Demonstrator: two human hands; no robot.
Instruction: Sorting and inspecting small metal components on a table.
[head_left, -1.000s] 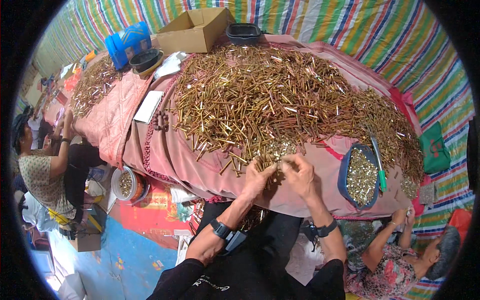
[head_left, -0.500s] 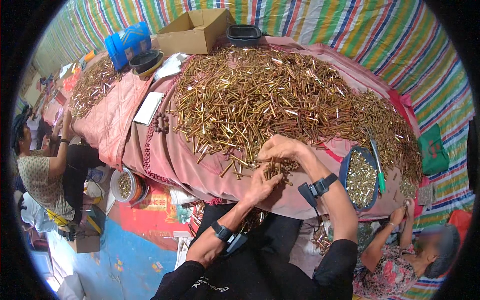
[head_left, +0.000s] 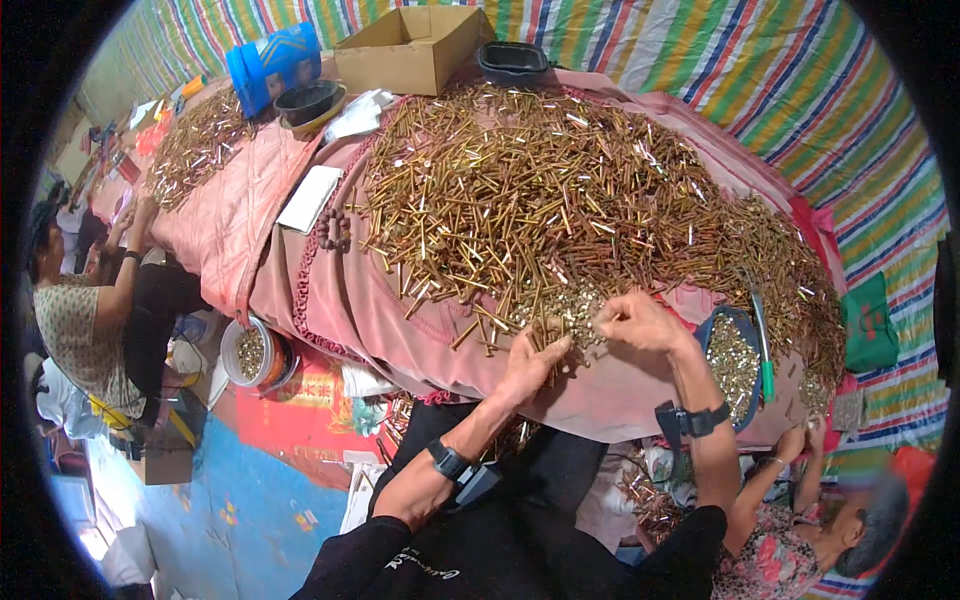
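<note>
My left hand (head_left: 532, 362) is closed around a small bunch of brass-coloured bolts (head_left: 545, 332), which stick up at the near edge of the heap. Just to its right, my right hand (head_left: 640, 322) hovers with thumb and fingers pinched together; whatever they hold is too small to make out. Between and behind the hands lies a patch of small shiny metal pieces (head_left: 583, 303), perhaps nuts. Beyond it spreads a large heap of long bolts (head_left: 520, 190) on the pink cloth (head_left: 440, 375).
Right of my hands stands a blue tub (head_left: 705, 330) of small metal pieces, a green-handled tool (head_left: 767, 375) along its edge. A white bucket (head_left: 243, 352) sits at left. Cardboard box (head_left: 405, 60) and black tray (head_left: 512, 62) stand at the back. Co-workers sit on both sides.
My right hand has moved right, away from my left hand, uncovering the patch of small pieces. My left hand still grips the bolts. The whole view has shifted slightly.
</note>
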